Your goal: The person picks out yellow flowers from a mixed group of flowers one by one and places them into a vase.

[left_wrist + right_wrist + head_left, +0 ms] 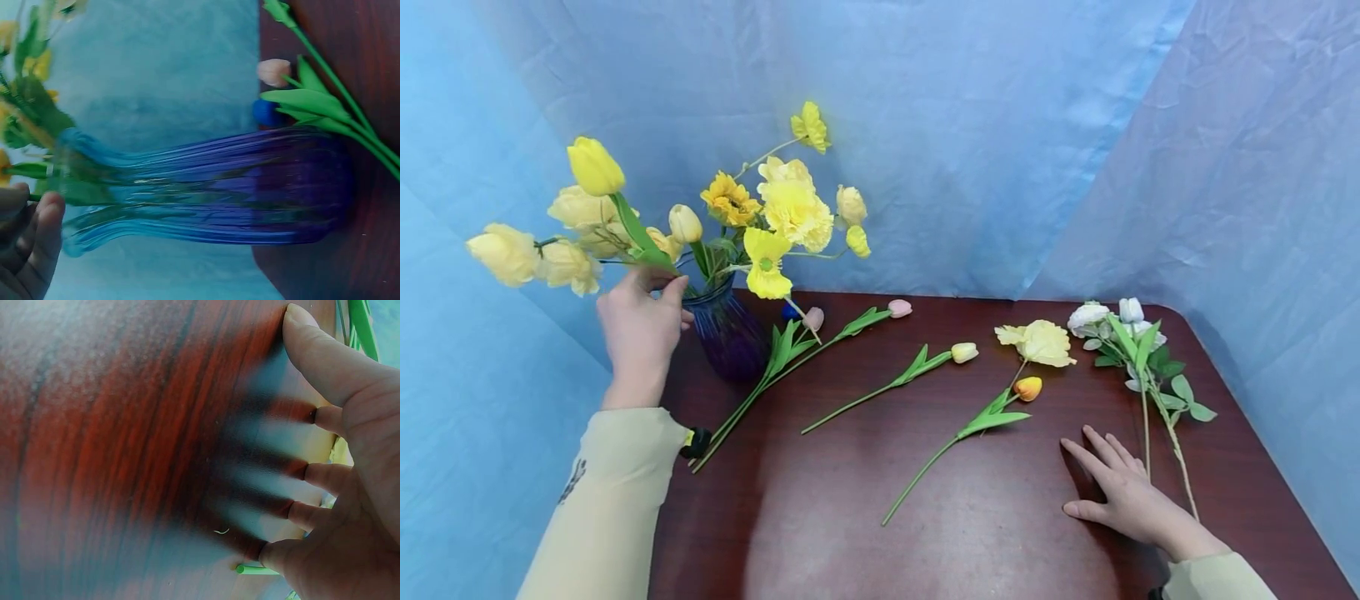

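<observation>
My left hand (643,325) is at the mouth of a blue-purple glass vase (728,337), pinching the green stem of a yellow tulip (596,167) between thumb and fingers. In the left wrist view the fingertips are right at the vase rim (72,240), and stems show through the ribbed glass. The vase stands upright and holds pale yellow roses (505,254), a sunflower (730,200), a cream tulip (686,223) and yellow poppies (767,262). Fingers spread, my right hand (1123,492) rests on the dark wooden table (992,550), left of some white flowers (1131,312).
Pink tulips (900,308) lie beside the vase, near a small blue object (789,312). Further right lie a cream-yellow tulip (964,352), an orange tulip (1028,388) and a pale yellow flower (1037,343). Blue cloth (940,150) hangs behind the table and at both sides.
</observation>
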Tool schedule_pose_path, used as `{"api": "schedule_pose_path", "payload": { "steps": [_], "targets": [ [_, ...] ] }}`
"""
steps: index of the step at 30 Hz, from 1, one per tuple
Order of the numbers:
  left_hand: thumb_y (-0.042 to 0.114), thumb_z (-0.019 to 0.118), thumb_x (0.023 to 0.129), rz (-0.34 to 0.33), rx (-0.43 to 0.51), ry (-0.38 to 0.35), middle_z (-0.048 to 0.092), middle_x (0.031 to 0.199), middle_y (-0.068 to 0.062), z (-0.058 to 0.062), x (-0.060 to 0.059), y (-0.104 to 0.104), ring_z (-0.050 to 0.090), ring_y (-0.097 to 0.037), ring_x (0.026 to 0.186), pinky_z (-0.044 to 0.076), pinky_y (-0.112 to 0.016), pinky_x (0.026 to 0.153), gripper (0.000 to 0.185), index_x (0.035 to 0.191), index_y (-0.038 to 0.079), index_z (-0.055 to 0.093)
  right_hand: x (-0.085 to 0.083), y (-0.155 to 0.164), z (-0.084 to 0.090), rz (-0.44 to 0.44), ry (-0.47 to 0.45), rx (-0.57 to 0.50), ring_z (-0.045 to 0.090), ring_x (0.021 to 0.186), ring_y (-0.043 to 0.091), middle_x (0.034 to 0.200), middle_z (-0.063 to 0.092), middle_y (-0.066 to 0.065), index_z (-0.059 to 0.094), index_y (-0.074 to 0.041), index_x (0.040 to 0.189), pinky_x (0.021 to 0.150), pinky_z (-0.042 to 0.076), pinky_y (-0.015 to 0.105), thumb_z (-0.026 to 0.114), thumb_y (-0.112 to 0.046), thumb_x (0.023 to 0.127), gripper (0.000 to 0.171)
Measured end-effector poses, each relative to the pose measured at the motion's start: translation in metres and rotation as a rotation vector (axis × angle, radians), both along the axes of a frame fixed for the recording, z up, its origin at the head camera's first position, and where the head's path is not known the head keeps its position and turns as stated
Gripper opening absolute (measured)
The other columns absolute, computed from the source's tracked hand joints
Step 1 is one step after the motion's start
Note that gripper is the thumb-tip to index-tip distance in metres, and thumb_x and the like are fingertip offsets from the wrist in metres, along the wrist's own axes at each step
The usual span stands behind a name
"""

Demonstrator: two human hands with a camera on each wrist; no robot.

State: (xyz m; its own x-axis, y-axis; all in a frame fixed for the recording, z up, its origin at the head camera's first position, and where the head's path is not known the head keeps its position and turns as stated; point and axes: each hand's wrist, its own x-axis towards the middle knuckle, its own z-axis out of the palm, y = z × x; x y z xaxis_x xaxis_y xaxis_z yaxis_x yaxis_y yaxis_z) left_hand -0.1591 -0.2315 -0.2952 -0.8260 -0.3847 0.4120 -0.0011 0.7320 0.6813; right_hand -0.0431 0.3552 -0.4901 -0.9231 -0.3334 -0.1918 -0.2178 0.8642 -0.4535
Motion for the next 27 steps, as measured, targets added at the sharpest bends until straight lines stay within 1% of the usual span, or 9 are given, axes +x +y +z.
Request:
{"api": "schedule_pose_path", "payload": {
  "steps": [4,7,10,12,17,20,23,25,27],
  "targets": [
    [0.024,0.066,0.101,0.069,-0.16,0.06,0.069,0.107,-0.023,-0.015,0.0,0.003,0.067,-0.03,0.081,0.052,-0.045,0.075,0.029,0.115,0.001,0.075,0.0,0.0,0.0,0.002,0.001,0.004,0.022,0.138,0.065,0.157,0.027,0.035,0.046,-0.008,0.151,0.095,0.024,0.084,0.081,-0.052,0.082,0.089],
    [0.022,0.067,0.1,0.115,-0.166,0.119,0.061,0.105,-0.027,-0.027,0.005,0.01,0.059,-0.05,0.101,0.044,-0.063,0.088,0.031,0.113,-0.006,0.068,-0.001,-0.001,0.0,0.001,-0.002,0.004,0.022,0.138,0.065,0.157,0.027,0.034,0.046,-0.008,0.151,0.095,0.024,0.084,0.081,-0.052,0.081,0.09],
    [0.022,0.065,0.102,0.136,-0.137,0.133,0.062,0.104,-0.03,-0.041,0.009,0.018,0.058,-0.052,0.103,0.044,-0.066,0.088,0.033,0.112,-0.009,0.061,-0.001,0.0,0.0,-0.003,-0.006,0.005,0.022,0.138,0.065,0.157,0.027,0.035,0.046,-0.008,0.151,0.096,0.024,0.083,0.081,-0.052,0.081,0.09],
    [0.022,0.063,0.103,0.13,-0.118,0.137,0.06,0.11,-0.031,-0.051,0.011,0.023,0.061,-0.048,0.095,0.046,-0.064,0.085,0.033,0.117,-0.009,0.062,-0.001,0.0,0.001,-0.007,-0.011,0.002,0.021,0.138,0.065,0.157,0.026,0.035,0.046,-0.007,0.151,0.097,0.023,0.083,0.081,-0.053,0.081,0.091],
    [0.018,0.061,0.103,0.114,-0.019,0.168,0.051,0.134,-0.023,-0.08,0.022,0.041,0.062,-0.031,0.079,0.048,-0.045,0.073,0.041,0.141,0.003,0.057,-0.001,0.0,0.001,-0.006,-0.013,-0.003,0.021,0.139,0.065,0.157,0.026,0.035,0.046,-0.007,0.151,0.096,0.022,0.084,0.081,-0.052,0.081,0.091],
    [0.01,0.062,0.101,0.044,-0.032,0.25,0.057,0.127,-0.02,-0.098,0.027,0.059,0.063,-0.029,0.081,0.048,-0.041,0.07,0.035,0.135,0.003,0.062,-0.001,0.001,0.001,-0.005,-0.009,-0.008,0.021,0.138,0.065,0.157,0.026,0.035,0.045,-0.007,0.151,0.096,0.022,0.084,0.081,-0.051,0.081,0.09],
    [0.005,0.067,0.096,-0.096,-0.121,0.289,0.065,0.112,-0.017,-0.112,0.029,0.082,0.064,-0.03,0.081,0.052,-0.043,0.07,0.025,0.121,0.0,0.068,-0.001,0.001,0.001,-0.004,-0.01,-0.007,0.021,0.138,0.065,0.157,0.026,0.035,0.045,-0.007,0.151,0.096,0.022,0.084,0.081,-0.051,0.081,0.09],
    [0.005,0.069,0.094,-0.214,-0.186,0.246,0.068,0.102,-0.015,-0.119,0.03,0.101,0.065,-0.031,0.082,0.053,-0.045,0.071,0.02,0.114,0.001,0.071,-0.002,0.001,0.0,-0.004,-0.012,-0.001,0.021,0.138,0.065,0.157,0.026,0.035,0.045,-0.008,0.152,0.096,0.022,0.085,0.081,-0.052,0.081,0.091],
    [0.011,0.071,0.095,-0.306,-0.242,0.136,0.071,0.1,-0.01,-0.125,0.033,0.12,0.066,-0.028,0.085,0.054,-0.044,0.071,0.02,0.114,0.006,0.073,-0.002,0.001,0.0,-0.003,-0.014,0.004,0.021,0.138,0.065,0.157,0.026,0.035,0.045,-0.008,0.152,0.095,0.023,0.085,0.081,-0.052,0.081,0.091]
  ]
}}
